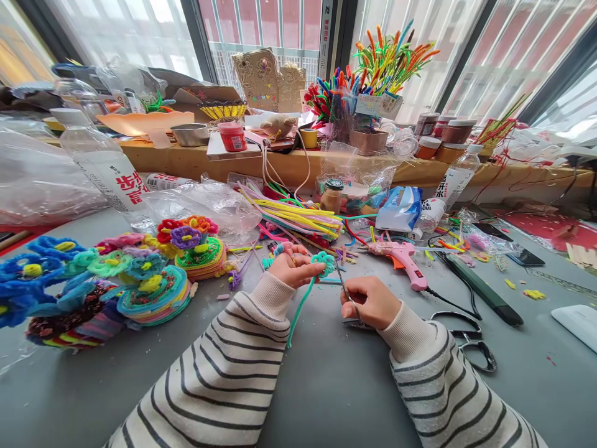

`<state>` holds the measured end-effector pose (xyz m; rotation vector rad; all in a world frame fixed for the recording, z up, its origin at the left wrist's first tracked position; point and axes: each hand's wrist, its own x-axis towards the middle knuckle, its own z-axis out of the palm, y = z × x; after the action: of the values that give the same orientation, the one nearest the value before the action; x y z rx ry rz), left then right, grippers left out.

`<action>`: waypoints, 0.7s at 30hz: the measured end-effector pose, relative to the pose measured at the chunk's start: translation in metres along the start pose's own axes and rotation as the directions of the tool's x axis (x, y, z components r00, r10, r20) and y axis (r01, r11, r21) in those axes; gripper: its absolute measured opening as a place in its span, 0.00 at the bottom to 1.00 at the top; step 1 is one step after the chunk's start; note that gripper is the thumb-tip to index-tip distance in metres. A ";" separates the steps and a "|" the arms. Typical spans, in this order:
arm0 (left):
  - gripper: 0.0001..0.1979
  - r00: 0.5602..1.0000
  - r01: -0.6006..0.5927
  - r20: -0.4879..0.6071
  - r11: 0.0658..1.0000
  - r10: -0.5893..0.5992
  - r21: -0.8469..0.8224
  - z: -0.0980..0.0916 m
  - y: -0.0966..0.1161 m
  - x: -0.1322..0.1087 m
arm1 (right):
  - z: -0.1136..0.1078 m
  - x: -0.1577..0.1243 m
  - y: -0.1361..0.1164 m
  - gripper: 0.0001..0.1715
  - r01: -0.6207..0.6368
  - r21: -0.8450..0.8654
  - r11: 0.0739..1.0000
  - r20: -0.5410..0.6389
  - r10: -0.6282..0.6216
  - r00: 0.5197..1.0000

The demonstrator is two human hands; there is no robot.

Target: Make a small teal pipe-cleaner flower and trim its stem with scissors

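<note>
My left hand [295, 266] is closed in a pinch on a teal pipe-cleaner flower [323, 261], whose stem [298, 308] trails down toward my striped sleeve. My right hand [369, 301] is closed round thin metal tweezers [344, 287] whose tips reach up to the flower. Both hands rest on the grey table [326, 386]. A pink glue gun [402, 260] lies just right of my hands.
Finished pipe-cleaner flowers [140, 280] crowd the left. Loose pipe cleaners [298, 214], a small jar [332, 196], plastic bottles [109, 168], black scissors [471, 339] and a phone [517, 246] lie around. A wooden shelf [289, 165] holds pots of colourful stems [382, 62].
</note>
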<state>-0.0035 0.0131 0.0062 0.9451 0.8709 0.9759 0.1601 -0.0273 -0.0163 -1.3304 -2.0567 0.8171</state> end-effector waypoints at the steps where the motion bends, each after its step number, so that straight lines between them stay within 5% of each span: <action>1: 0.24 1.000 -0.001 0.007 1.000 0.000 0.000 0.000 0.000 0.000 | 0.001 0.000 0.000 0.36 0.001 0.001 1.000 0.001 -0.001 1.000; 13: 0.25 0.998 -0.008 0.069 0.999 0.005 0.050 -0.005 -0.005 0.005 | 0.002 0.001 0.002 0.33 0.022 0.008 1.000 -0.047 -0.022 0.999; 21: 0.26 1.000 0.012 0.014 1.000 -0.012 -0.015 0.003 0.003 -0.003 | 0.009 0.002 -0.001 0.36 0.004 0.052 0.999 -0.049 -0.001 0.999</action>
<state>-0.0025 0.0100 0.0107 0.9322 0.8553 0.9632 0.1521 -0.0279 -0.0214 -1.3069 -1.9853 0.8232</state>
